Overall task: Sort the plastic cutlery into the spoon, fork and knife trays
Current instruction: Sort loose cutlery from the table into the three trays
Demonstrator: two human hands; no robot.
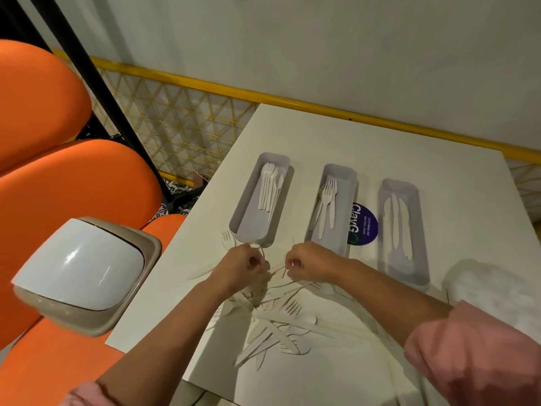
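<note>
Three grey trays stand side by side on the white table (322,136): the left tray (248,218) holds several spoons, the middle tray (344,206) several forks, the right tray (421,253) several knives. A loose pile of white plastic cutlery (281,320) lies in front of them. My left hand (241,265) is closed on a thin piece of cutlery at the pile's far edge, just below the spoon tray. My right hand (310,262) is pinched on another thin white piece beside it. Which kinds they hold is unclear.
A single fork (227,238) and a knife (202,272) lie left of my hands. A blue round sticker (366,227) sits between the middle and right trays. A crumpled clear plastic bag (494,291) lies at the right. A white-lidded bin (85,273) and orange seats (73,186) stand left of the table.
</note>
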